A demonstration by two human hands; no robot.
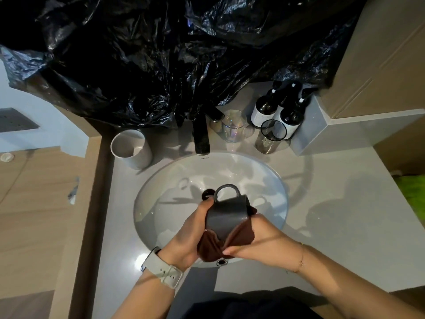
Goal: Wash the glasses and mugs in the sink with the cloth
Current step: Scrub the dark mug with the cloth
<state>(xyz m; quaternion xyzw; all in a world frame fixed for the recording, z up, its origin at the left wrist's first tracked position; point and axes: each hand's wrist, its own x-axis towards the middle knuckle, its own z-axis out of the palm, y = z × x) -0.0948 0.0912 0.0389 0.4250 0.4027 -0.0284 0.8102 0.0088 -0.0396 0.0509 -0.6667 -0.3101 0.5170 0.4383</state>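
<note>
**Dark mug in hand over the sink, other vessels waiting by the tap**

You are holding a dark mug (226,214) above the sink (264,171), just in front of the drain, with its handle pointing away from you toward the tap (202,138). Your left hand (188,233) is wrapping around the mug's left side, fingers curled on its wall. Your right hand (255,240) is clenching the brown cloth (232,240), which is bunching under and around the end of the mug nearest you; whether the cloth is reaching inside the mug cannot be told. No water is visibly running from the tap.

Judging by how things are lying, you are partway through. Behind the sink, to the right of the tap, a clear glass (233,125) and a dark-rimmed glass (270,137) are standing on the counter, and a white cup (131,148) is standing to the tap's left. Whether any of these are already washed is not showing, so they may be waiting for their turn.
</note>
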